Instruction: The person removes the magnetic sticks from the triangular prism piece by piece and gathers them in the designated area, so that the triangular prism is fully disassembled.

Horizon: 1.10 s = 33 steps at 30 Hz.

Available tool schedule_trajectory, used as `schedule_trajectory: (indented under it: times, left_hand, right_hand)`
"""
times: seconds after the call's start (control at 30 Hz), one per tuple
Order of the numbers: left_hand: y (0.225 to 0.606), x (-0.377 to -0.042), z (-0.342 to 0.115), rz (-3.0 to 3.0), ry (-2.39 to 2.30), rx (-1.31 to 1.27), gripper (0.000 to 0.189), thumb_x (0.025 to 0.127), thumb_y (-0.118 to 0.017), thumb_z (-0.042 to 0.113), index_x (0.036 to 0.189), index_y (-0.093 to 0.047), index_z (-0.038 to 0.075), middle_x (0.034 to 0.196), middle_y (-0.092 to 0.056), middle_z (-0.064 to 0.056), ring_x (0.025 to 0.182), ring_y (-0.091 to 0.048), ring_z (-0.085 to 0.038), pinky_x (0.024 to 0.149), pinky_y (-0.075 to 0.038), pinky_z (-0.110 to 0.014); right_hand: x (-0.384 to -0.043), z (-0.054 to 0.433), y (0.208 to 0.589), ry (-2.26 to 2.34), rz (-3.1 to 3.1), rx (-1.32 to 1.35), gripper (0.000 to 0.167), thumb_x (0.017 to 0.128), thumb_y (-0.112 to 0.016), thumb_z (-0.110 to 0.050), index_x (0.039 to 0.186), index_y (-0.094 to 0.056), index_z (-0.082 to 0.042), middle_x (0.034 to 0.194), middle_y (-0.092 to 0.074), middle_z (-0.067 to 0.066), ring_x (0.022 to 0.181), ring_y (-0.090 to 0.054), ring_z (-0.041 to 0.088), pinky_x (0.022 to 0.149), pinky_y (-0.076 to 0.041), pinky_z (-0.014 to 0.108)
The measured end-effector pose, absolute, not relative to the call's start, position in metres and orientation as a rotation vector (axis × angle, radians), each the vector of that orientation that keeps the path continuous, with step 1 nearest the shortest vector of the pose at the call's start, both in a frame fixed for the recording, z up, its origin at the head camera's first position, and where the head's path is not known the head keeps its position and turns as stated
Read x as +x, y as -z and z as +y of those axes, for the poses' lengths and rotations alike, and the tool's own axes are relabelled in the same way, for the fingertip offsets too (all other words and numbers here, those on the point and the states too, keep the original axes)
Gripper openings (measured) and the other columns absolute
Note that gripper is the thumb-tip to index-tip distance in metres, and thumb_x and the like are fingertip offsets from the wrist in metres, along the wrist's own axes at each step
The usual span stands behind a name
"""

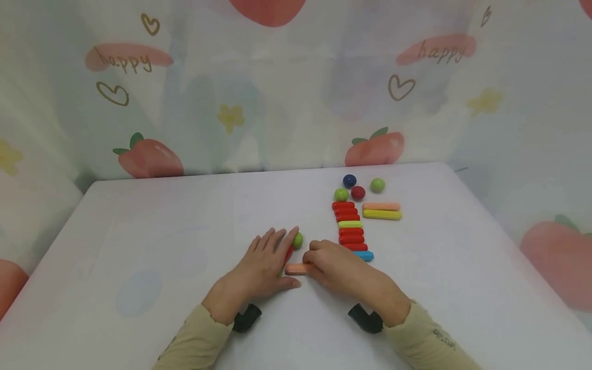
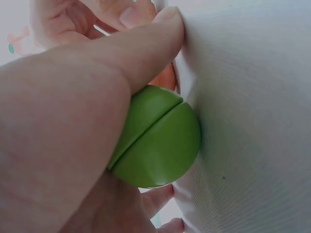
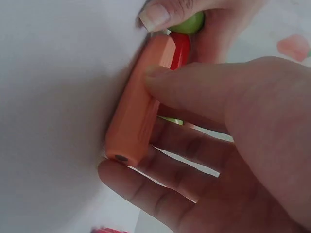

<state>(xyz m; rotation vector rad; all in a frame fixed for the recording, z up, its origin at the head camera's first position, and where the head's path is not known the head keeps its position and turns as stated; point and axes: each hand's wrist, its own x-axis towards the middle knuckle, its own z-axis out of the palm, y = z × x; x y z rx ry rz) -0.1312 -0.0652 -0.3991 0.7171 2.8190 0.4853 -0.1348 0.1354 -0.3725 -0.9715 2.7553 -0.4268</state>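
Note:
My right hand (image 1: 339, 268) pinches a light orange stick (image 1: 296, 269) with ridged sides, its thumb and curled fingers on either side. In the right wrist view the orange stick (image 3: 136, 102) lies close along the table, with a dark hole in its near end. My left hand (image 1: 264, 263) lies with fingers extended over a red stick (image 1: 289, 254), partly hidden beneath it. A green ball (image 1: 298, 240) sits by its fingertips. Under the left palm, the left wrist view shows a grooved green ball (image 2: 158, 141). The left thumb reaches toward the orange stick's end.
Right of my hands runs a column of red sticks (image 1: 351, 239) with one lime stick (image 1: 350, 224) and a blue stick (image 1: 364, 255). Beside it lie another orange stick (image 1: 381, 206) and a yellow stick (image 1: 382, 215). Blue, dark red and green balls (image 1: 377, 185) are behind.

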Motion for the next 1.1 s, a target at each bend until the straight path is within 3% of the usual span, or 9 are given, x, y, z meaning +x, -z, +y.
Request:
schedule_trajectory:
  times: [0.13,0.37,0.67,1.1]
  left_hand:
    - [0.397,-0.131,-0.064,2.831,-0.454,0.717,0.101,0.086,-0.071,0.053,0.16,-0.01,0.019,0.158,-0.03,-0.016,0.149,-0.023,-0.04,0.119,-0.024,-0.06]
    - [0.396,-0.132,-0.061,2.795,-0.456,0.65,0.104,0.084,-0.073,0.054,0.16,-0.008,0.023,0.161,-0.027,-0.013,0.151,-0.02,-0.038,0.121,-0.02,-0.058]
    - [0.396,-0.132,-0.06,2.789,-0.453,0.624,0.104,0.084,-0.073,0.053,0.16,-0.008,0.024,0.161,-0.026,-0.013,0.151,-0.019,-0.037,0.121,-0.019,-0.059]
    - [0.396,-0.13,-0.062,2.784,-0.479,0.634,0.103,0.085,-0.073,0.052,0.16,-0.009,0.023,0.161,-0.027,-0.014,0.151,-0.02,-0.038,0.121,-0.018,-0.059]
  right_hand:
    - [-0.136,0.143,0.366,0.379,2.757,-1.018,0.018,0.092,-0.071,-0.025,0.103,-0.074,-0.012,0.084,-0.057,-0.004,0.075,-0.053,0.009,0.069,-0.051,0.023]
    - [-0.138,0.16,0.354,0.393,2.781,-0.956,0.014,0.091,-0.071,-0.017,0.105,-0.072,-0.013,0.089,-0.06,-0.005,0.082,-0.056,0.008,0.08,-0.055,0.028]
    - [-0.144,0.177,0.344,0.492,2.841,-0.884,0.013,0.09,-0.072,-0.011,0.103,-0.071,-0.011,0.095,-0.065,-0.001,0.088,-0.059,0.013,0.084,-0.056,0.034]
    - [-0.151,0.195,0.335,0.565,2.875,-0.777,0.013,0.089,-0.074,-0.016,0.1,-0.07,-0.013,0.091,-0.064,-0.003,0.084,-0.057,0.014,0.081,-0.055,0.034]
